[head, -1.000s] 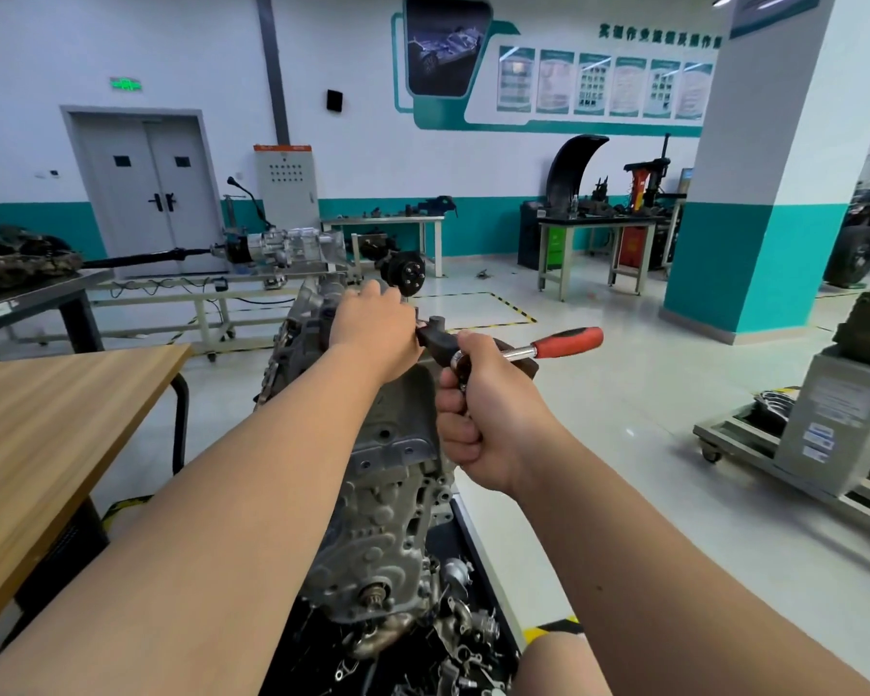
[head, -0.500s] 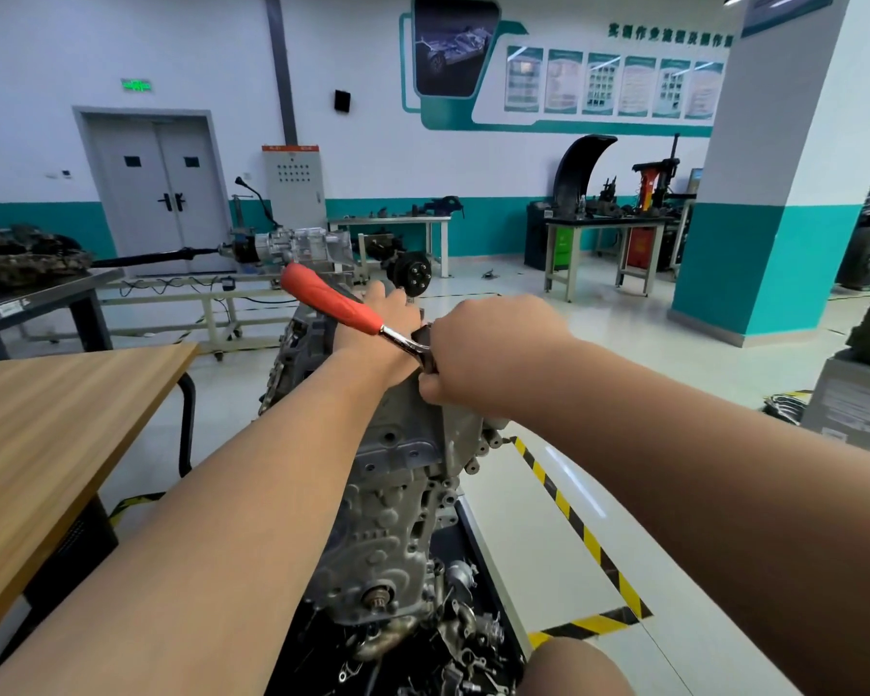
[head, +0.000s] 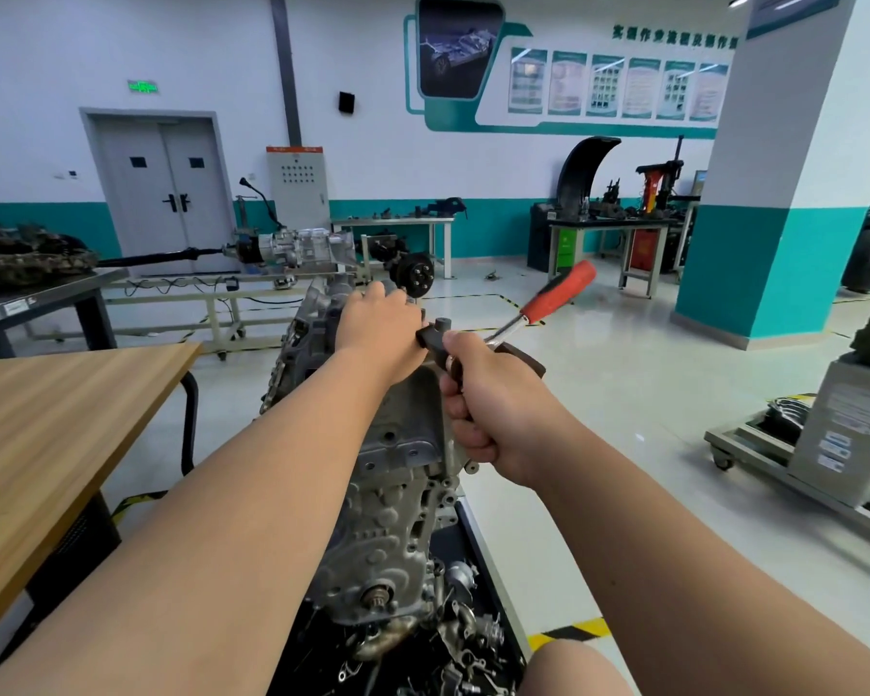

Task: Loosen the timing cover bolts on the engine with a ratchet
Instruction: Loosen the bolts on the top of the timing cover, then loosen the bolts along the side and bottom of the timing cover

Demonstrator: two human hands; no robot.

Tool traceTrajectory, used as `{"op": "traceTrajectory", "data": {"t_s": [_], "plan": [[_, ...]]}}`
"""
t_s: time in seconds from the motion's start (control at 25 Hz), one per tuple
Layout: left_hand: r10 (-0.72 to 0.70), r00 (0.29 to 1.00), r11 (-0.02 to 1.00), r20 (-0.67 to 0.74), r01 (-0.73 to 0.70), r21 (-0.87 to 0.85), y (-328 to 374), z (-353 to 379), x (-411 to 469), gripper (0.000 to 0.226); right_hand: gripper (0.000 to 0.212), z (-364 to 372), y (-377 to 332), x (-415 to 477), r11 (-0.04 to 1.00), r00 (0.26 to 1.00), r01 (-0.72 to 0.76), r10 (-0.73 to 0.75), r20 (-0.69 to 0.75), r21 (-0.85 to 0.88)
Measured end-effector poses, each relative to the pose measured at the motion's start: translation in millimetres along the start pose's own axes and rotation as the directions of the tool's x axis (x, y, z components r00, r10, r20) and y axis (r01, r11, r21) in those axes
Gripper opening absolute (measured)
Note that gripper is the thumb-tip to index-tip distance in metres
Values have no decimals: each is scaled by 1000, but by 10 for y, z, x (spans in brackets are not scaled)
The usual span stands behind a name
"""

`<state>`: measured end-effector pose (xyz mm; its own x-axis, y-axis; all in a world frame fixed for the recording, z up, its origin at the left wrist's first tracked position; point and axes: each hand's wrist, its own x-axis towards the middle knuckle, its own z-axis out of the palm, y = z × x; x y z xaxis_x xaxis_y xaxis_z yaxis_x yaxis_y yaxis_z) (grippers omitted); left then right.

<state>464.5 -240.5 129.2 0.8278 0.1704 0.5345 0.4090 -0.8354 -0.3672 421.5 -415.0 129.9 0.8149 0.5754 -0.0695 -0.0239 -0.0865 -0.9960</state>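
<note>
The grey engine [head: 393, 494] stands upright in front of me, its timing cover [head: 398, 535] facing me. My left hand [head: 378, 324] lies on the engine's top with its fingers curled over the far edge. My right hand [head: 493, 394] grips the ratchet [head: 556, 296] near its head, beside a dark bracket [head: 433, 336] at the engine's top right. The red handle points up and to the right, away from me. The socket and the bolt are hidden under my right hand.
A wooden table [head: 46, 419] stands close on the left. A black tray [head: 488, 570] under the engine holds several loose metal parts. A wheeled cart [head: 754, 449] with a grey unit is on the right. A teal and white pillar [head: 774, 193] rises beyond it.
The ratchet handle has swung from pointing up-left across my left hand to pointing up-right. My right hand has turned and drawn back toward me. My left hand stays on the engine top.
</note>
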Motion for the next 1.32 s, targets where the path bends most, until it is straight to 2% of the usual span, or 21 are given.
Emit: {"op": "traceTrajectory", "data": {"t_s": [0.12, 0.32, 0.4, 0.48, 0.52, 0.56, 0.6, 0.64, 0.68, 0.72, 0.76, 0.8, 0.84, 0.88, 0.92, 1.0, 1.04, 1.12, 1.2, 1.32], "plan": [[-8, 1000, 1000, 16, 8, 3, 28, -23, 4, 34, 42, -9, 24, 6, 999, 999, -18, 15, 49, 50], [4, 998, 1000, 70, -6, 29, -9, -24, -14, 39, 43, 4, 70, -29, 995, 998, 59, -57, 25, -81], [-23, 998, 993, 62, 30, -114, 32, -74, -75, 40, 44, -44, 100, -71, 990, 993, 113, -111, 27, -89], [-159, 987, 907, -33, 132, -400, 108, -127, -229, 40, 45, -101, 136, -135, 981, 984, 176, -173, 52, -75], [-292, 954, 803, -65, 207, -559, 149, -165, -345, 44, 47, -123, 168, -164, 976, 977, 206, -202, 64, -76], [-456, 890, 619, -9, 310, -721, 198, -206, -508, 50, 48, -134, 223, -197, 969, 971, 230, -223, 81, -88], [-587, 795, 304, 152, 391, -869, 231, -256, -703, 53, 49, -131, 294, -228, 963, 966, 248, -238, 98, -107], [-598, 701, -121, 388, 400, -908, 262, -318, -896, 48, 50, -118, 383, -253, 956, 962, 263, -249, 112, -132], [-448, 671, -535, 590, 327, -779, 293, -369, -1075, 39, 50, -95, 488, -277, 945, 958, 278, -259, 127, -172], [-229, 693, -796, 683, 270, -542, 328, -407, -1242, 34, 49, -59, 600, -299, 924, 949, 305, -276, 150, -232], [-99, 706, -899, 701, 239, -368, 358, -420, -1383, 34, 47, -5, 715, -332, 891, 936, 344, -298, 189, -297], [-71, 694, -936, 716, 201, -288, 373, -403, -1484, 33, 45, 67, 823, -374, 860, 918, 384, -315, 242, -336], [-109, 665, -948, 739, 154, -278, 379, -388, -1560, 31, 43, 143, 914, -421, 852, 900, 408, -315, 301, -328], [-172, 622, -946, 764, 114, -305, 370, -369, -1632, 30, 42, 218, 999, -470, 879, 888, 393, -286, 361, -271], [-239, 575, -939, 782, 68, -337, 348, -344, -1730, 31, 43, 282, 1077, -513, 933, 884, 313, -219, 412, -175], [-340, 489, -930, 803, -48, -365, 230, -262, -1945, 32, 46, 333, 1231, -517, 999, 889, -15, -9, 458, 49], [-378, 447, -922, 811, -109, -370, 157, -214, -2049, 33, 44, 313, 1317, -480, 966, 880, -198, 100, 465, 167], [-410, 392, -912, 823, -167, -374, 34, -117, -2230, 35, 32, 205, 1499, -365, 806, 843, -451, 242, 481, 384], [-361, 419, -932, 833, -129, -340, -32, -45, -2322, 37, 24, 107, 1633, -247, 709, 825, -527, 295, 481, 469], [-121, 559, -962, 821, 136, -235, -27, 98, -2372, 35, 21, 140, 1642, -43, 724, 833, -517, 302, 463, 457]]}}
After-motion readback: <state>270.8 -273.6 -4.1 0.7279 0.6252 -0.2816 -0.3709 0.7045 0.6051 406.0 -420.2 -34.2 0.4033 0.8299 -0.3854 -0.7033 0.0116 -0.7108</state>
